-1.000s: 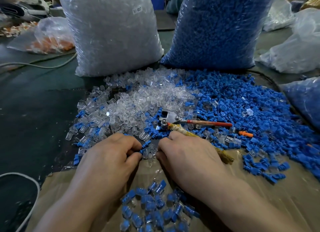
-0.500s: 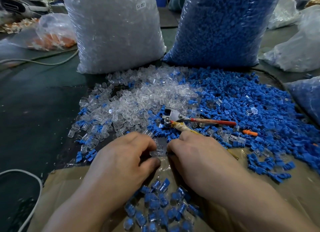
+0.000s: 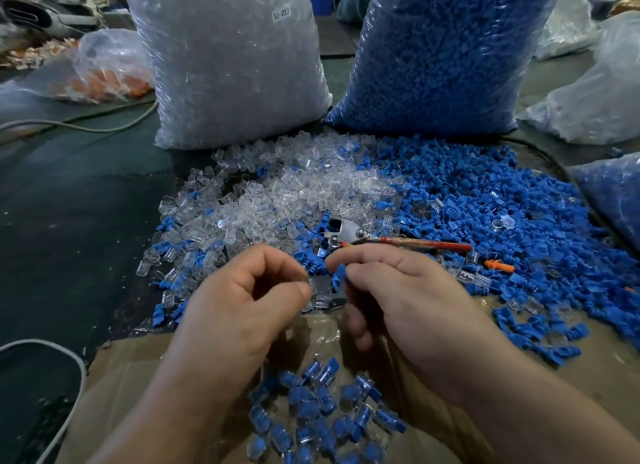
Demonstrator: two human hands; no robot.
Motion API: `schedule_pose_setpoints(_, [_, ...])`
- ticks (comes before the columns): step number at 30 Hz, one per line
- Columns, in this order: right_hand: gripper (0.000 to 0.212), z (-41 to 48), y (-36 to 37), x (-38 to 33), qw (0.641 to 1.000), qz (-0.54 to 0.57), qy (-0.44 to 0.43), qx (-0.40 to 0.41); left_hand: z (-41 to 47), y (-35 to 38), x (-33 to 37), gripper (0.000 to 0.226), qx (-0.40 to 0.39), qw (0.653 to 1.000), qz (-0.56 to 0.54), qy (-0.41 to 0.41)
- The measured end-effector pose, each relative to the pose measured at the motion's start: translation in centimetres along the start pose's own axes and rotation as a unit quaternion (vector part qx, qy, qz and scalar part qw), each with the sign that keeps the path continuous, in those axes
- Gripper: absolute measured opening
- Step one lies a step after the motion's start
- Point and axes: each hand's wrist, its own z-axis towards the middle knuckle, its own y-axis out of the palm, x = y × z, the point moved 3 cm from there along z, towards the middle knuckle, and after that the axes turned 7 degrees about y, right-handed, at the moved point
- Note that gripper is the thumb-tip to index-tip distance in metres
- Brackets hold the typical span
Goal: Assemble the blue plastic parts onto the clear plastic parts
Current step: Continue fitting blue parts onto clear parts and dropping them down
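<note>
My left hand (image 3: 242, 304) pinches a clear plastic part (image 3: 317, 287) between thumb and forefinger. My right hand (image 3: 405, 297) pinches a blue plastic part (image 3: 340, 273) right beside it, a small gap between the two pieces. Beyond the hands lies a heap of loose clear parts (image 3: 277, 193) on the left and a heap of loose blue parts (image 3: 502, 214) on the right. Below my wrists, a pile of assembled blue-in-clear pieces (image 3: 322, 415) sits on brown cardboard (image 3: 131, 377).
A tall bag of clear parts (image 3: 228, 61) and a tall bag of blue parts (image 3: 443, 54) stand at the back. Red-handled pliers (image 3: 398, 242) lie among the parts. An orange piece (image 3: 498, 266) lies right; a grey cable (image 3: 62, 366) curves at left.
Both hands have lifted off the pile. The left now holds a clear part and the right a blue part, brought close together between them.
</note>
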Motion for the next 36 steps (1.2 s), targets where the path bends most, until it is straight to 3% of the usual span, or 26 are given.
schedule_pose_setpoints(5, [0.023,-0.2,1.5,-0.1,0.975,0.175,0.062,-0.123,0.1,0.9,-0.2,0.006,-0.047,0.992,-0.117,-0.032])
schedule_pose_setpoints(7, [0.022,-0.1,1.5,-0.3,0.96,0.224,0.067,-0.154,0.2,1.0,-0.2,0.016,-0.053,0.98,-0.184,-0.049])
schedule_pose_setpoints(13, [0.026,0.0,1.0,-0.3,0.945,0.262,0.063,-0.188,0.4,0.9,-0.3,0.017,-0.058,0.964,-0.251,-0.061])
schedule_pose_setpoints(18, [0.031,0.0,0.8,-0.3,0.949,0.252,0.046,-0.182,0.5,0.7,-0.8,0.013,-0.064,0.955,-0.281,-0.073])
schedule_pose_setpoints(21, [0.019,-0.2,0.8,-0.5,0.947,0.26,0.027,-0.185,0.4,0.9,-0.9,0.012,-0.075,0.953,-0.282,-0.08])
schedule_pose_setpoints(24, [0.025,-0.1,0.9,-0.4,0.941,0.282,0.028,-0.185,0.4,1.0,-0.8,0.011,-0.083,0.955,-0.274,-0.075])
schedule_pose_setpoints(31, [0.016,0.3,0.5,0.1,0.958,0.258,0.03,-0.123,0.4,0.9,-1.0,0.013,-0.088,0.952,-0.28,-0.09])
schedule_pose_setpoints(36, [0.031,-0.2,0.2,-0.1,0.986,0.149,0.005,-0.08,0.6,0.9,-0.6,0.023,-0.137,0.956,-0.251,-0.064])
